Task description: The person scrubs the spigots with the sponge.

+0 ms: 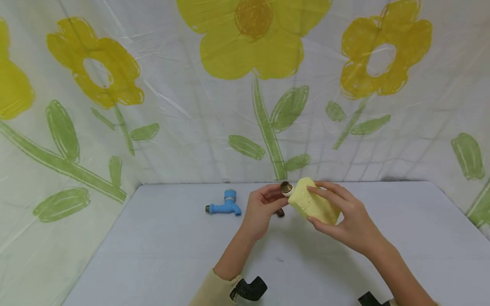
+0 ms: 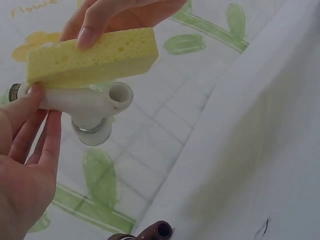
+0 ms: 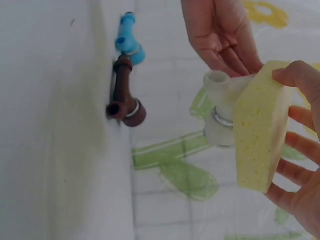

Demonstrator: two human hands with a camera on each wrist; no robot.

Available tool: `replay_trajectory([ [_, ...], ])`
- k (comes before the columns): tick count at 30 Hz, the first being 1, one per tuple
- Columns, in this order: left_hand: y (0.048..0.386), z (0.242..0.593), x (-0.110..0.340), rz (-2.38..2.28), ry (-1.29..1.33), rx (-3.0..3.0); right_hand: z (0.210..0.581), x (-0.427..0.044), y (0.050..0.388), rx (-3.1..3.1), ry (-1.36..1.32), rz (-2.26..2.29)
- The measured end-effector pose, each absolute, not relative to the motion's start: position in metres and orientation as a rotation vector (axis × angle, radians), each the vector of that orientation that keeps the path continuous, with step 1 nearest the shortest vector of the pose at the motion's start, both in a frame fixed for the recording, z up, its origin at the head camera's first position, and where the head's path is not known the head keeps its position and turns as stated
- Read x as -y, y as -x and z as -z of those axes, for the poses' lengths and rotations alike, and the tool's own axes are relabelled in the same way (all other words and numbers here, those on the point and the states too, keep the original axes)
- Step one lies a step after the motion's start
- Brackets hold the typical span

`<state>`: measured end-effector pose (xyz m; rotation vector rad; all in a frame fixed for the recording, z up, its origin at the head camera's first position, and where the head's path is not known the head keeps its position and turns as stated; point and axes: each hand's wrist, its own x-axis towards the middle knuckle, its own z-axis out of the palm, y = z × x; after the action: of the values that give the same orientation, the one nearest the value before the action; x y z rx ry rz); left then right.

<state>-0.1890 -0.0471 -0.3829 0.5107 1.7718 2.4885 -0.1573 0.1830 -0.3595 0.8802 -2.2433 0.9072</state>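
Observation:
A white plastic tap (image 2: pixel 80 102) with a threaded brass-coloured end is pinched near that end by my left hand (image 1: pixel 261 209), above the table. My right hand (image 1: pixel 350 216) holds a yellow sponge (image 1: pixel 311 203) between thumb and fingers. In the left wrist view the sponge lies along the tap's body and appears to touch it. From the head view the sponge hides most of the tap, leaving the threaded end in sight. The tap's spout and round knob show in the right wrist view.
A blue tap (image 1: pixel 225 206) lies on the white table (image 1: pixel 168 246) left of my hands. Behind my left hand is a brown tap (image 3: pixel 124 95), mostly hidden in the head view. A flower-printed sheet (image 1: pixel 172 127) hangs along the table's back edge.

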Motion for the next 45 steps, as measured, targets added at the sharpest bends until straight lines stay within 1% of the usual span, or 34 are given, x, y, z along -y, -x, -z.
replay_trajectory([
  [9, 0.19, 0.381, 0.05, -2.465, -0.489, -1.748, 0.357, -0.181, 0.156, 2.215, -0.889, -0.954],
  [17, 0.19, 0.383, 0.048, -2.497, -0.34, -1.489, 0.357, -0.181, 0.156, 2.162, -0.889, -0.998],
  [22, 0.189, 0.385, 0.048, -2.485, -0.397, -1.318, 0.355, -0.181, 0.154, 2.15, -0.911, -1.041],
  [28, 0.189, 0.39, 0.049, -2.431, -0.462, -1.285, 0.354, -0.181, 0.153, 2.156, -0.909, -1.071],
  [39, 0.193, 0.392, 0.052, -2.338, -0.596, -1.416, 0.353, -0.182, 0.155, 2.133, -0.894, -1.076],
  [45, 0.194, 0.388, 0.054, -2.268, -0.587, -1.541, 0.353, -0.183, 0.155, 2.134, -0.87, -1.065],
])
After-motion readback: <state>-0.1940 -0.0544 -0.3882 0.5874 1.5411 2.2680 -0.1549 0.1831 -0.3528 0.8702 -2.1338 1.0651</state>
